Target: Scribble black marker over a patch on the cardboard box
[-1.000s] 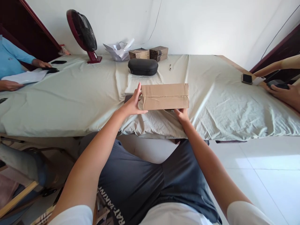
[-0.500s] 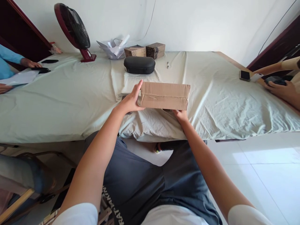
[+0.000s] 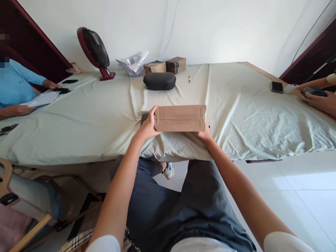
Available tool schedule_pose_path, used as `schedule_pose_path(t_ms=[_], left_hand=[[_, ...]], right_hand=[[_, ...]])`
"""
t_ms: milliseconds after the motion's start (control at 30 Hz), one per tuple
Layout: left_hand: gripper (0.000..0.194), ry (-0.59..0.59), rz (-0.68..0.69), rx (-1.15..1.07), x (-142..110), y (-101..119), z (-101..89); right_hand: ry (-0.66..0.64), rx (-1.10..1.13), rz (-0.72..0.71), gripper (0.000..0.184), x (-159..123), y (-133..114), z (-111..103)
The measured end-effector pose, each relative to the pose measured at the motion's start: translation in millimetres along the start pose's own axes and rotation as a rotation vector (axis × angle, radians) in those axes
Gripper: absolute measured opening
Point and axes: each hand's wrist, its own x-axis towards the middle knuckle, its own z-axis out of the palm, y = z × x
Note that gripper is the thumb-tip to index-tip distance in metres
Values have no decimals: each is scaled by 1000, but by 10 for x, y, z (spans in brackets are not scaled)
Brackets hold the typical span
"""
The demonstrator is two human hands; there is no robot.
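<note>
The box has shifted nearer the surface's front edge. Left hand and right hand grasp it; uneven grip could tilt it.

This is a plain indoor room set up as a shared workroom, though whether it belongs to a home or an office cannot be told. A long table under a pale, creased cloth runs along a bare white wall, with a person in blue holding papers at the left end and another person's hand at the right. A dark red desk fan stands on the cloth, a chair sits at lower left, and glossy pale tiles cover the floor.
</note>
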Motion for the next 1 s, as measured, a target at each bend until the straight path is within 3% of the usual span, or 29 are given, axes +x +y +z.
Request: schedule_pose_path(t_ms=[167,267,333,467,733,1000], left_hand=[[148,57,-39,-117,-141,-188,272],[144,113,-133,-171,-135,-273,456],[129,189,-217,-176,-140,-292,606],[79,241,-271,-173,-169,-290,848],[45,252,-275,-173,-191,-366,875],[38,321,-283,-187,-182,-514,949]], right_hand=[[23,-53,-26,106,4,62,-23],[27,-92,-2,104,-2,42,-21],[29,-111,17,105,-7,12,-11],[22,-120,29,106,-2,-29,11],[9,-117,85,108,16,-98,21],[-29,-137,112,100,22,-143,-1]])
